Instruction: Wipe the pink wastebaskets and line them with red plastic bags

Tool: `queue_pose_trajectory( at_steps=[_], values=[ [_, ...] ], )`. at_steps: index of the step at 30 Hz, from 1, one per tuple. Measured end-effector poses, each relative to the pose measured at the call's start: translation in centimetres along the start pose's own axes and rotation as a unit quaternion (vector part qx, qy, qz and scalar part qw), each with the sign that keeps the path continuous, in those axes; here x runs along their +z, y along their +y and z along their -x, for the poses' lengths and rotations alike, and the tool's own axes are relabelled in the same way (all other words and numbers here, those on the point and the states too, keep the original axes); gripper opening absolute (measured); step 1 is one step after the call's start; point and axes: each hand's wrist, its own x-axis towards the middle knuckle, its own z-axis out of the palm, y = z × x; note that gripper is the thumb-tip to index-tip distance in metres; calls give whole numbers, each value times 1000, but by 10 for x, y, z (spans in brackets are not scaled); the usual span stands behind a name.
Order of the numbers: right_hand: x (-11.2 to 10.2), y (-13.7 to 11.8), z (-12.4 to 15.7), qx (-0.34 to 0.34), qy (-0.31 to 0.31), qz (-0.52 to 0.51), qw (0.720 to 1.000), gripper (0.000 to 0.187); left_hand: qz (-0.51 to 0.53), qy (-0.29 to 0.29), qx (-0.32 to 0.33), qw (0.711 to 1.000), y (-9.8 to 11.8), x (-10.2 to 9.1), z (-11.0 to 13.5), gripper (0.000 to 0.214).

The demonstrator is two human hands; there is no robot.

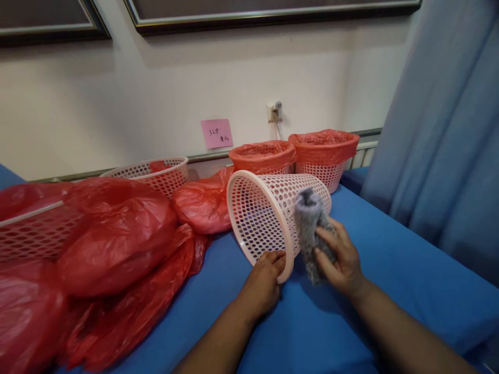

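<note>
A pale pink perforated plastic wastebasket (278,205) lies on its side on the blue-covered bed (374,249), its mouth turned toward the lower left. My left hand (265,280) grips the lower part of its rim, fingers curled inside. In my right hand (341,257) is a folded grey cloth (312,234), pinched between thumb and fingers in front of the basket's side. Whether the cloth touches the basket I cannot tell.
Two lined baskets (265,156) with red bags (323,146) stand behind. Red plastic bags (117,234) and more baskets (39,228) crowd the left. A pink note (217,133) and socket (275,112) are on the wall; a blue curtain (436,130) hangs right.
</note>
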Motion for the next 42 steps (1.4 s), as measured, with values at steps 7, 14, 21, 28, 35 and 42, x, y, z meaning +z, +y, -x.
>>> queue_pose_trajectory(
  at_steps=[7, 14, 21, 28, 35, 42],
  values=[
    [4, -33, 4, -171, -109, -34, 978, 50, 160, 183, 59, 968, 17, -9, 9, 31],
    [3, 40, -7, 256, 115, 27, 959, 47, 130, 186, 64, 972, 16, -9, 10, 23],
    [-2, 60, -13, 322, 118, 1, 939, 51, 65, 104, 93, 988, 13, -3, 9, 48],
    [10, -32, 12, -116, -75, -41, 990, 55, 93, 78, 89, 989, 10, -6, 0, 69],
    [13, 41, -6, 234, 93, 40, 967, 48, 95, 71, 68, 991, 2, -7, -2, 83],
    [9, 86, -10, 437, 125, -36, 890, 62, 62, 29, 66, 995, -4, -4, -1, 78]
  ],
)
